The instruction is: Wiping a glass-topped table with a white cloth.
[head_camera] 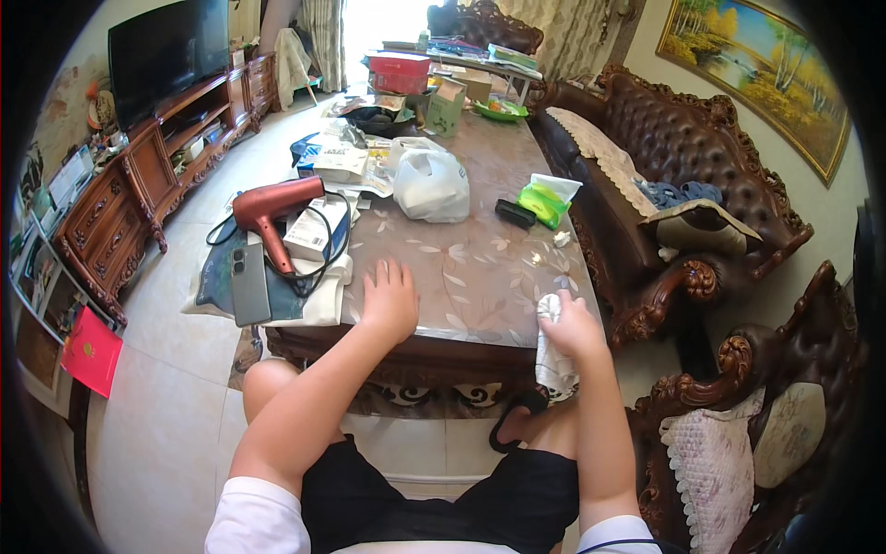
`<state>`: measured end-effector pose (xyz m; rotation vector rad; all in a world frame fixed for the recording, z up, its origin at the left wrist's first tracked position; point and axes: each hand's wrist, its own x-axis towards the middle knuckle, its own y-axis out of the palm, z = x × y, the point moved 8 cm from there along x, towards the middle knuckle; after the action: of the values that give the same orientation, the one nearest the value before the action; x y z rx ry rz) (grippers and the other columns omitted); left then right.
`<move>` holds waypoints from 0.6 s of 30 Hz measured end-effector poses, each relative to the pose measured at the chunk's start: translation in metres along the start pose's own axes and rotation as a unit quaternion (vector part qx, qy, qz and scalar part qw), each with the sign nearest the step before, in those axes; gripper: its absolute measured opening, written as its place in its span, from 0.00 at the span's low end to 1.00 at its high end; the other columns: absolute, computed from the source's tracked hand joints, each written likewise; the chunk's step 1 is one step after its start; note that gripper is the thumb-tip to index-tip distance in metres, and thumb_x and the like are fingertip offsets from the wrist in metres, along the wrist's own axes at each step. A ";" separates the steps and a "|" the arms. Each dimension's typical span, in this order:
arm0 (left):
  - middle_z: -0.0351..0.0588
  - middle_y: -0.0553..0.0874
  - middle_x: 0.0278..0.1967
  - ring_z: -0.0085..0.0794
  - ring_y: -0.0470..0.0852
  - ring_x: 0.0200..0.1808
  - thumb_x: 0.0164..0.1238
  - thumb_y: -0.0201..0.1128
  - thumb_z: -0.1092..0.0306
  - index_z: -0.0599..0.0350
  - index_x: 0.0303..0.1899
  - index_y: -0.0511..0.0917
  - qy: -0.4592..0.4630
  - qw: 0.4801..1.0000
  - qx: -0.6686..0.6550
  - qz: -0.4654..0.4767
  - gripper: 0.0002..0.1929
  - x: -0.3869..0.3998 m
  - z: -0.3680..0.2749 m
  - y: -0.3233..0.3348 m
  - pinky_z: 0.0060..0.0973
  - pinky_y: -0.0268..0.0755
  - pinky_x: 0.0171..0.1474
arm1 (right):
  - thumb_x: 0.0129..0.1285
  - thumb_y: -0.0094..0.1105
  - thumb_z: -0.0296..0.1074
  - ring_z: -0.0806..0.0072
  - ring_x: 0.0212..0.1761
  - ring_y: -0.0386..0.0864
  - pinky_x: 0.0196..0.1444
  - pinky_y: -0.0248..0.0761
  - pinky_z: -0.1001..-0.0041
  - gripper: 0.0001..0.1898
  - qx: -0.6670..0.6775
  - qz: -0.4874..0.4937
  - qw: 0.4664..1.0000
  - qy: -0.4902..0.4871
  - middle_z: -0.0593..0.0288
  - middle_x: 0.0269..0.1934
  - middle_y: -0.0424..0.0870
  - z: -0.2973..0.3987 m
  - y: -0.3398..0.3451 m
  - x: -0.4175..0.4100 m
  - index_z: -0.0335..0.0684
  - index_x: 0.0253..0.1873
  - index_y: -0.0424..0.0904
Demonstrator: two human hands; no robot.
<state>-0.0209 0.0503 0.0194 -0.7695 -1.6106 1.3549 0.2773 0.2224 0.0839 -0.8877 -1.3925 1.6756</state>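
My left hand (392, 299) rests palm down on the patterned clear cover of a low wooden table (450, 291), fingers slightly apart and nothing in it. Just left of it lies a cream cloth bag (334, 294) with a grey smartphone (250, 285) and a red hair dryer (273, 215) on top. Over at the table's right front corner, my right hand (573, 324) grips a white cloth (554, 356), part of which hangs over the edge. A crumpled white tissue (561, 239) lies farther up the table from that hand.
A white plastic bag (430, 183), a green wipes pack (547, 202) and a black case (515, 213) sit mid-table. Farther back stand a red box (399, 73) and a green carton (445, 107). A leather sofa (664, 138) flanks the right side; a TV cabinet (149, 170) runs along the left.
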 end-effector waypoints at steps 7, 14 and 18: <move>0.67 0.65 0.86 0.63 0.60 0.88 0.89 0.55 0.50 0.65 0.85 0.66 -0.009 0.999 -0.025 0.046 0.35 0.001 0.002 -0.001 0.65 0.56 0.84 | 0.70 0.69 0.48 0.37 0.64 0.86 0.63 0.83 0.44 0.35 -0.033 -0.056 0.995 -0.078 0.36 0.67 0.79 0.099 0.028 -0.004 0.46 0.78 0.71; 0.68 0.67 0.85 0.63 0.62 0.87 0.88 0.56 0.51 0.65 0.83 0.67 -0.006 1.000 -0.014 0.025 0.35 0.001 0.001 0.002 0.66 0.58 0.83 | 0.65 0.74 0.44 0.43 0.60 0.86 0.56 0.82 0.44 0.33 -0.020 -0.131 0.964 -0.230 0.40 0.63 0.80 0.197 0.039 -0.040 0.47 0.74 0.75; 0.68 0.68 0.84 0.64 0.62 0.87 0.87 0.58 0.51 0.66 0.83 0.68 -0.003 0.999 -0.028 0.030 0.35 0.000 -0.001 0.004 0.66 0.59 0.83 | 0.65 0.74 0.45 0.44 0.58 0.86 0.55 0.82 0.45 0.33 0.002 -0.128 0.953 -0.275 0.40 0.64 0.80 0.205 0.040 -0.043 0.47 0.74 0.75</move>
<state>-0.0207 0.0516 0.0159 -0.8547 -1.6472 1.3607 0.1123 0.0875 0.0785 -0.2138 -1.7756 1.7890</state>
